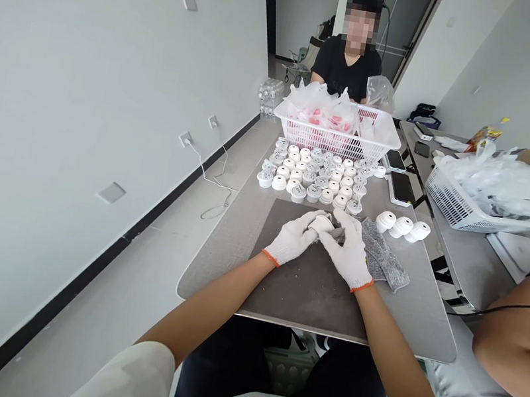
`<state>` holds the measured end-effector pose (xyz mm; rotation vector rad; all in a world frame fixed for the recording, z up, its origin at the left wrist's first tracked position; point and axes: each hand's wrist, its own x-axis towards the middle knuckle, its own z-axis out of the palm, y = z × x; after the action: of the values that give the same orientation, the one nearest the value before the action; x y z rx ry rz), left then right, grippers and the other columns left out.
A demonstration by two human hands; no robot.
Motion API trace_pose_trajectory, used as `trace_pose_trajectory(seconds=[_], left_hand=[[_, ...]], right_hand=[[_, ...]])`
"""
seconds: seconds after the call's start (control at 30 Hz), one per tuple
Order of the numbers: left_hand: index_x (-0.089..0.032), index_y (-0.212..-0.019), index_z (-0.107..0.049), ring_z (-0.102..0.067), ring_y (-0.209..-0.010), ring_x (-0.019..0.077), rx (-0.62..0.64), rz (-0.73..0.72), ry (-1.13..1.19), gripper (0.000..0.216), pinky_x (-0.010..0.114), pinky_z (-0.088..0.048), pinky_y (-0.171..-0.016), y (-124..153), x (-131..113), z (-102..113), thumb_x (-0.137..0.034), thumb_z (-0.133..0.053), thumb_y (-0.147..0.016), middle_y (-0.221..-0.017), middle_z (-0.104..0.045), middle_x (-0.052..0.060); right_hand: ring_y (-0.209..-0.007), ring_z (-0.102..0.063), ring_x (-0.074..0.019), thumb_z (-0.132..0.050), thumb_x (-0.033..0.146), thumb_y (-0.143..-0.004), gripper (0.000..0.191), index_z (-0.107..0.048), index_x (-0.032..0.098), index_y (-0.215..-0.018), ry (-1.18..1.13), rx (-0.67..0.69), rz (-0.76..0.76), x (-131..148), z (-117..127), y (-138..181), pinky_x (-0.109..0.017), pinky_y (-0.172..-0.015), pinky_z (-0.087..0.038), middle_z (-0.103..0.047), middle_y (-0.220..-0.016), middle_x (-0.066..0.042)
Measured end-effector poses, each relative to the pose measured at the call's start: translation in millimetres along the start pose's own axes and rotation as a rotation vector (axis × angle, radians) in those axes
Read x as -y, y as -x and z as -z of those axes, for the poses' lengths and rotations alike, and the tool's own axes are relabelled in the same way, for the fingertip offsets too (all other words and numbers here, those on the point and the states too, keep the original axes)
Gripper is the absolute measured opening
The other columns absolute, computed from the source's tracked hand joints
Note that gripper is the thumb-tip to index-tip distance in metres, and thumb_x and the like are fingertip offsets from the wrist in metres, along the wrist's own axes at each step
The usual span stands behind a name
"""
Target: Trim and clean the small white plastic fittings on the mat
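Note:
Both my hands wear white knit gloves with orange cuffs and meet above a dark mat (300,291). My left hand (289,237) is closed around a white round plastic piece (322,224), tilted in the fingers. From the other side my right hand (348,250) reaches to the same piece, fingers curled; a small greyish thing shows by its fingertips, too hidden to name. Beside the right hand lies a grey knit cloth (384,257). Rows of similar white round pieces (326,196) stand just beyond the mat, and three more white stepped pieces (401,227) sit to the right.
A white plastic basket (305,132) with bagged red-and-white items stands at the table's far end, a person (348,71) behind it. Phones (401,188) lie at right. On the side table is another basket (456,195) of plastic bags, near a co-worker's arm (522,320).

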<state>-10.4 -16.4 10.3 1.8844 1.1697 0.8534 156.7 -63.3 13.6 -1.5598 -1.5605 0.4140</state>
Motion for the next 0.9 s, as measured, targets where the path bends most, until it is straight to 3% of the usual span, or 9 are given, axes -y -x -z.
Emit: trace_pose_trajectory(seconds=[0.17, 0.33, 0.7, 0.9], left_hand=[[-0.024, -0.142, -0.053, -0.064, -0.119, 0.0226, 0.003, -0.095, 0.036, 0.055, 0.035, -0.049, -0.106, -0.8, 9.6, -0.3, -0.024, -0.053, -0.087, -0.136, -0.066, 0.002], [-0.023, -0.141, -0.054, -0.062, -0.121, 0.0231, 0.025, -0.113, 0.069, 0.052, 0.035, -0.048, -0.107, -1.0, 9.2, 1.0, -0.03, -0.054, -0.09, -0.137, -0.065, 0.003], [-0.021, -0.128, -0.062, -0.067, -0.095, 0.0186, 0.052, -0.055, 0.054, 0.041, 0.032, -0.052, -0.093, 3.4, -2.1, 3.5, -0.037, -0.052, -0.092, -0.102, -0.075, 0.002], [-0.023, -0.116, -0.065, -0.065, -0.092, 0.0166, 0.05, -0.031, 0.03, 0.032, 0.028, -0.051, -0.087, 3.9, -3.2, 3.6, -0.032, -0.057, -0.086, -0.101, -0.074, -0.002]], right_hand=[[-0.13, -0.055, -0.025, -0.065, 0.044, -0.087, 0.067, -0.05, 0.024, -0.148, -0.006, 0.128, 0.01, -2.9, -0.5, -1.5, -0.043, -0.113, -0.046, -0.054, -0.145, -0.008], [-0.132, -0.055, -0.0236, -0.062, 0.044, -0.09, 0.061, -0.051, 0.025, -0.147, -0.041, 0.113, 0.007, -7.5, 0.1, -2.1, -0.043, -0.115, -0.044, -0.055, -0.146, -0.005], [-0.136, -0.052, -0.0221, -0.053, 0.046, -0.097, 0.056, -0.05, 0.022, -0.147, -0.122, 0.142, 0.087, -8.9, 1.6, -0.7, -0.042, -0.12, -0.038, -0.056, -0.145, -0.007], [-0.133, -0.054, -0.021, -0.049, 0.047, -0.099, 0.053, -0.052, 0.018, -0.144, -0.158, 0.163, 0.085, -9.4, 1.5, -1.6, -0.04, -0.119, -0.04, -0.058, -0.142, -0.009]])
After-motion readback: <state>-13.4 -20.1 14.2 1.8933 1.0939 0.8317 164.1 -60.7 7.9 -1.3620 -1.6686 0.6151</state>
